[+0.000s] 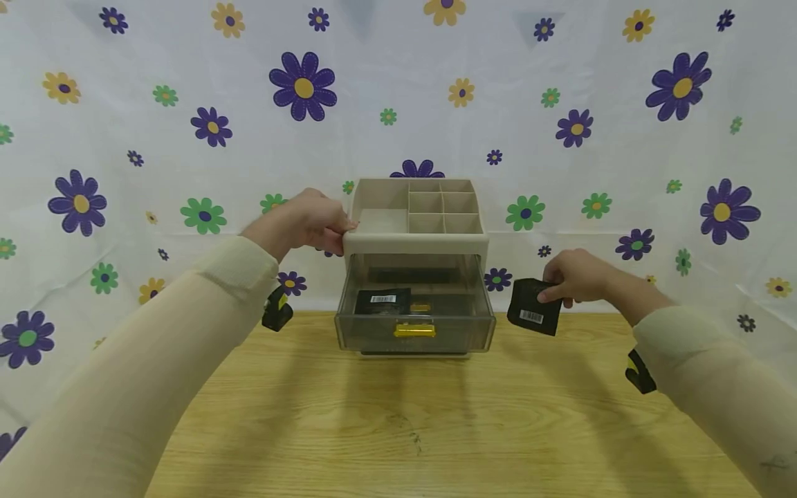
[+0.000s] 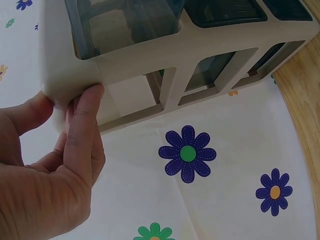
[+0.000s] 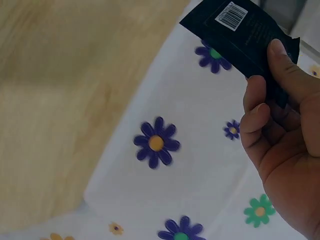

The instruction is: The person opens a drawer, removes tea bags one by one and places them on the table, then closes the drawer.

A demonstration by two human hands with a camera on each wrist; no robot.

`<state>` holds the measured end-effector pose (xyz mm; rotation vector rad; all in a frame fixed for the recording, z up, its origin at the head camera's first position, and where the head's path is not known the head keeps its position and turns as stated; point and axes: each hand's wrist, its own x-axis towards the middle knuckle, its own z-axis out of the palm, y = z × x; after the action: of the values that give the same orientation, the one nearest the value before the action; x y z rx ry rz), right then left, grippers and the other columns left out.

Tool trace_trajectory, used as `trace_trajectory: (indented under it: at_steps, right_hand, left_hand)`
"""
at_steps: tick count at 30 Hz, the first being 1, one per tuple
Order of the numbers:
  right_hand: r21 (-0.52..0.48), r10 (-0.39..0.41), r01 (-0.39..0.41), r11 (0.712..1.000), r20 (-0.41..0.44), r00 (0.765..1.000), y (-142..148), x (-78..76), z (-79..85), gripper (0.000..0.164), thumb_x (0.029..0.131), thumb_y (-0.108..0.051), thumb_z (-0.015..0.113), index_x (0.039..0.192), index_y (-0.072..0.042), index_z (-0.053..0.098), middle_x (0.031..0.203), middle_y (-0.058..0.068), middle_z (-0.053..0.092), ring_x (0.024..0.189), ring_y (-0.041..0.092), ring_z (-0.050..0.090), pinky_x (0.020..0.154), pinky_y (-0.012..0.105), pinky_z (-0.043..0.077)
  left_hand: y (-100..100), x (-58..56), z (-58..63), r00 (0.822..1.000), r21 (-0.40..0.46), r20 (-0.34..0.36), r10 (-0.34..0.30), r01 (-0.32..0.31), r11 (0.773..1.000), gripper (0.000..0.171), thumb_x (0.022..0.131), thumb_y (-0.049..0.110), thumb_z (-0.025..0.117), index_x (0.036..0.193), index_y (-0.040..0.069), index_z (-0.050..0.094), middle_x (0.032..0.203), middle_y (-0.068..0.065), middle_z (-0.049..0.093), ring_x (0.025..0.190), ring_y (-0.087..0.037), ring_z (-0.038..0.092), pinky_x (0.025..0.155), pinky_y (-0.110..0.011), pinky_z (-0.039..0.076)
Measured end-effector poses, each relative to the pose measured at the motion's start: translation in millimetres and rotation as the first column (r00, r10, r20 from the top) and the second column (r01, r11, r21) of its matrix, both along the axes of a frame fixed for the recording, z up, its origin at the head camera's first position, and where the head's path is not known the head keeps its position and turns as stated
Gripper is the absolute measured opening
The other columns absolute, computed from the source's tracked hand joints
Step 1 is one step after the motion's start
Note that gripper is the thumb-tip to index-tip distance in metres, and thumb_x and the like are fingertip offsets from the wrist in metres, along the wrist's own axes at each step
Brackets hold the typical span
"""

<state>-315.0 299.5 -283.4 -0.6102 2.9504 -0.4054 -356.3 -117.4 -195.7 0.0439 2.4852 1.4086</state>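
A beige desktop drawer organizer (image 1: 416, 243) stands at the back of the table. Its upper smoky clear drawer (image 1: 361, 333) is pulled out, and a flat black packet (image 1: 367, 304) with a barcode label lies inside. My left hand (image 1: 314, 220) grips the organizer's upper left edge; the left wrist view shows the thumb and bent fingers (image 2: 82, 122) at that corner. To the right of the drawer, my right hand (image 1: 580, 277) pinches another black packet (image 1: 529, 304) by its edge, above the table. A barcode shows on this packet (image 3: 235, 37) in the right wrist view too.
Open compartments (image 1: 426, 202) of different sizes form the organizer's top. A yellow handle (image 1: 415, 330) sits on the drawer front. Behind hangs a white cloth (image 1: 373, 152) with flower prints. The wooden table (image 1: 373, 429) extends toward me.
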Motion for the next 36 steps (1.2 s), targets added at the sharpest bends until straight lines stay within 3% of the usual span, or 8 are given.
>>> trace_trajectory:
  at_steps: [6,11,20,26,30,33,36]
  right_hand:
    - [-0.016,0.022,-0.020,1.000,0.127,0.992,-4,-3.0,-36.7,0.012,0.083,-0.017,0.066,0.085,-0.006,0.064,0.066,0.000,0.062,0.054,0.014,0.056,0.052,0.028,0.050]
    - [-0.012,0.039,-0.037,0.999,0.183,0.982,-10,-5.0,-55.2,0.004,0.085,-0.008,0.062,0.083,-0.005,0.063,0.065,0.001,0.062,0.055,0.014,0.057,0.054,0.028,0.051]
    - [0.121,0.045,-0.063,0.991,0.147,0.988,-14,-8.9,-78.4,0.008,0.086,-0.010,0.062,0.079,-0.007,0.062,0.065,0.000,0.060,0.055,0.012,0.058,0.061,0.031,0.052]
    - [0.182,0.002,-0.029,0.983,0.146,0.989,-12,-12.5,-94.3,0.008,0.085,-0.013,0.064,0.080,-0.007,0.062,0.071,0.000,0.060,0.059,0.012,0.057,0.060,0.030,0.052]
    - [0.218,0.010,-0.027,0.976,0.079,0.997,-11,-17.8,-104.4,0.010,0.083,-0.016,0.066,0.084,-0.007,0.062,0.077,0.002,0.061,0.069,0.016,0.055,0.067,0.035,0.052]
    - [0.246,0.038,-0.041,0.968,0.020,0.999,-14,-19.9,-106.2,0.018,0.082,-0.019,0.068,0.094,-0.007,0.062,0.088,0.006,0.062,0.081,0.021,0.057,0.076,0.040,0.052]
    - [0.219,0.039,-0.035,0.975,-0.014,0.999,-14,-19.0,-97.3,0.023,0.081,-0.017,0.068,0.099,-0.005,0.062,0.093,0.011,0.062,0.085,0.025,0.058,0.077,0.042,0.053]
  left_hand:
    - [1,-0.9,-0.5,1.000,-0.002,0.000,-0.008,0.008,1.000,0.039,0.089,0.014,0.058,0.121,-0.003,0.045,0.114,-0.020,0.052,0.089,-0.029,0.062,0.073,-0.035,0.056]
    - [1,-1.6,-0.5,1.000,0.002,-0.001,-0.001,0.001,1.000,0.041,0.088,0.014,0.059,0.122,-0.002,0.044,0.114,-0.019,0.052,0.089,-0.028,0.063,0.073,-0.035,0.056]
    - [2,-1.9,-0.9,1.000,0.015,0.006,0.012,-0.012,1.000,0.043,0.087,0.016,0.061,0.123,-0.001,0.044,0.113,-0.017,0.053,0.086,-0.027,0.064,0.072,-0.036,0.056]
    - [4,-2.7,-3.3,1.000,0.033,0.019,0.017,-0.017,0.999,0.039,0.088,0.015,0.060,0.120,-0.002,0.046,0.112,-0.018,0.054,0.085,-0.027,0.064,0.072,-0.036,0.056]
    - [4,-2.6,-3.0,1.000,0.026,0.009,0.016,-0.017,1.000,0.038,0.088,0.014,0.060,0.120,-0.002,0.046,0.112,-0.018,0.054,0.085,-0.027,0.064,0.071,-0.035,0.056]
    - [2,-2.1,-2.4,1.000,0.020,0.009,0.028,-0.028,0.999,0.040,0.087,0.014,0.060,0.121,0.000,0.045,0.112,-0.017,0.053,0.086,-0.028,0.063,0.071,-0.035,0.056]
    - [1,-2.3,-0.3,1.000,0.016,0.008,0.022,-0.022,1.000,0.042,0.087,0.014,0.060,0.123,0.000,0.044,0.113,-0.017,0.053,0.086,-0.028,0.063,0.072,-0.036,0.056]
